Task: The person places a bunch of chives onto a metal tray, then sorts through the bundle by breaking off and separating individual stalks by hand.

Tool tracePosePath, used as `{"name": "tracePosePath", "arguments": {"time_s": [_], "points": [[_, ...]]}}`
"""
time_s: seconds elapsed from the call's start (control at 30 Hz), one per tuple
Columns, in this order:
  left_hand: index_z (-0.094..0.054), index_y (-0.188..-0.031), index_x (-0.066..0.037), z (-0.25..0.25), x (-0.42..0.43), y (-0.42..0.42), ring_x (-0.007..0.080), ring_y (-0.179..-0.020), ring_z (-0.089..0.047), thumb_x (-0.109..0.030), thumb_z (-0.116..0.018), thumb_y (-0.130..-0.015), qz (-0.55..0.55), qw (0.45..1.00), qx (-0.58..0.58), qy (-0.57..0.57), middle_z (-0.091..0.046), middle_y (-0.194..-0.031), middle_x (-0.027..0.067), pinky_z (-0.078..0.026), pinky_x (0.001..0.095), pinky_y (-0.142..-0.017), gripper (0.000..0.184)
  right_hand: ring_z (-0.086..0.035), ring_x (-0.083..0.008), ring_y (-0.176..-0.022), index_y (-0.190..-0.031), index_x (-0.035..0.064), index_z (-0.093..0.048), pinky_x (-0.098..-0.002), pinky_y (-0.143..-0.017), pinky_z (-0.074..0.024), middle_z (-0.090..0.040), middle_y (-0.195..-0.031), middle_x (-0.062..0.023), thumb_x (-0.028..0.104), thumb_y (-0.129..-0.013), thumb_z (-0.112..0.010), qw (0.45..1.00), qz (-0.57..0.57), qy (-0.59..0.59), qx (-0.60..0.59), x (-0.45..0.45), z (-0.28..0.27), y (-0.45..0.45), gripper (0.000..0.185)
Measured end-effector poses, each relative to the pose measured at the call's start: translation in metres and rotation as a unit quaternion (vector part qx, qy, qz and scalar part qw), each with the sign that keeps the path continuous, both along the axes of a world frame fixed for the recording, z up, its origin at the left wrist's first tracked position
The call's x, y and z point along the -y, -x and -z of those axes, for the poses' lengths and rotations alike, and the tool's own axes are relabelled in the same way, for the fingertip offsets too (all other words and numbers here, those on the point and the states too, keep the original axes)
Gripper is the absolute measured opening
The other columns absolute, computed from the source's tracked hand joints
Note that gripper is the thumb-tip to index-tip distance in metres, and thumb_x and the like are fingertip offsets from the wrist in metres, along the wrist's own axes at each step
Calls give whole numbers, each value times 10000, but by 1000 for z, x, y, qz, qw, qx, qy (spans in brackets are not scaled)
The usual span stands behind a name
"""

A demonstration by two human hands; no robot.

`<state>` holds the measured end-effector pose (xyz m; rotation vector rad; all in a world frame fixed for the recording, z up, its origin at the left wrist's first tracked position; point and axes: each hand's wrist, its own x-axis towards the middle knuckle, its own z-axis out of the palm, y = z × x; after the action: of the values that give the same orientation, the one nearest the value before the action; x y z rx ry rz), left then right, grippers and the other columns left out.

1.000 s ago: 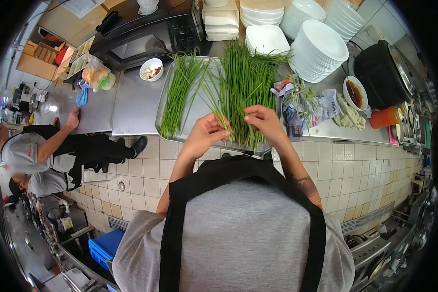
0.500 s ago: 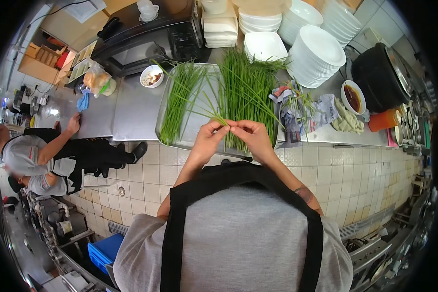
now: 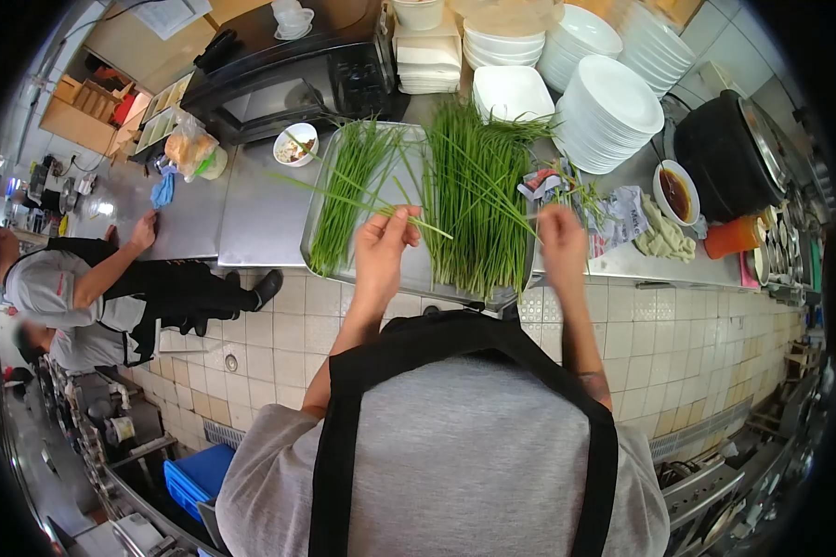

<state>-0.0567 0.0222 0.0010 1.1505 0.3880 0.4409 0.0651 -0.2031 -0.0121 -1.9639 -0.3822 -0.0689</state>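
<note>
My left hand (image 3: 383, 252) is closed in a pinch around a few long green chives (image 3: 344, 193), which stretch out to the left, with their pale ends pointing right. Below it lies a metal tray (image 3: 392, 148) with a smaller bunch of chives (image 3: 339, 223) on its left and a thick pile of chives (image 3: 478, 195) on its right. Beyond the tray's right edge hovers my right hand (image 3: 562, 241), smeared by motion. It is close to a printed newspaper (image 3: 627, 215) with green trimmings (image 3: 581, 195) on it. Whether its fingers hold anything cannot be made out.
Stacked white plates (image 3: 608, 116), a sauce bowl (image 3: 676, 192), a green cloth (image 3: 664, 234) and an orange container (image 3: 726, 238) stand right of the tray. A small bowl (image 3: 295, 145) and a microwave (image 3: 288, 88) are at back left. Two people (image 3: 74, 288) stand at the left.
My hands were together at the chives over the tray. They have parted: my right hand has moved right to the newspaper, my left slightly left with the chives.
</note>
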Motion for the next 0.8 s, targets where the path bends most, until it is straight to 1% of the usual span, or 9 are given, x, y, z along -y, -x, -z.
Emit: {"name": "tracePosePath", "arguments": {"time_s": [0.07,0.13,0.23,0.27,0.33,0.4,0.53,0.67,0.8], "points": [[-641,-956,26,-1,-9,0,82,-602,-489,-191,-556,-903,6,1000,-2,11,-555,-654,16,-393,211,-583,240,-535,-158,-555,-869,9,-601,-280,-524,-418,-576,-646,-106,99,-853,-559,987,73,50,136,26,-16,-24,101],[-642,-961,24,-3,-12,-1,80,-598,-486,-194,-557,-902,25,1000,-12,11,-554,-649,13,-386,212,-577,241,-596,-222,-646,-897,12,-611,-341,-596,-462,-600,-723,-136,124,-815,-599,987,81,125,66,53,-20,-48,139],[-646,-957,19,-2,-6,-3,73,-591,-479,-188,-558,-900,59,998,-13,15,-553,-646,5,-377,212,-568,232,-602,-304,-843,-963,18,-614,-393,-725,-467,-603,-904,-166,173,-773,-661,894,97,426,100,73,4,-71,250],[-648,-954,17,-1,-3,-5,70,-589,-476,-184,-559,-900,70,997,-10,17,-553,-645,1,-374,211,-565,228,-565,-375,-933,-985,23,-619,-449,-796,-448,-578,-1026,-190,164,-712,-699,881,100,458,57,67,8,-68,317],[-653,-944,13,4,4,-9,55,-579,-455,-175,-560,-897,86,996,-12,0,-549,-643,-8,-361,203,-555,215,-590,-345,-869,-999,20,-616,-414,-767,-468,-592,-964,-184,148,-718,-704,924,48,366,97,42,8,-51,321],[-657,-936,9,6,9,-12,42,-567,-432,-164,-561,-895,104,994,-20,-20,-544,-641,-17,-346,196,-540,202,-604,-285,-762,-979,31,-642,-368,-671,-479,-609,-879,-146,166,-772,-656,984,-94,135,67,9,3,-27,248],[-659,-938,3,8,14,-14,25,-543,-387,-139,-561,-890,138,989,-35,-47,-526,-635,-37,-311,189,-498,180,-540,-116,-622,-909,29,-677,-238,-558,-410,-600,-743,-62,151,-811,-642,967,-241,-31,-78,-48,-16,20,160],[-633,-926,35,4,13,-13,50,-536,-378,-108,-542,-892,139,987,-53,-64,-493,-609,-25,-319,202,-514,173,-462,-35,-586,-849,-5,-664,-190,-518,-350,-564,-711,0,88,-806,-656,955,-243,-82,-151,-67,-6,32,103],[-636,-946,23,5,13,-10,47,-543,-421,-105,-545,-891,106,989,-48,-94,-511,-609,-18,-342,198,-512,166,-451,-31,-577,-824,-11,-651,-198,-499,-347,-561,-708,18,84,-815,-638,966,-239,-31,-89,-70,-10,38,96]]}}
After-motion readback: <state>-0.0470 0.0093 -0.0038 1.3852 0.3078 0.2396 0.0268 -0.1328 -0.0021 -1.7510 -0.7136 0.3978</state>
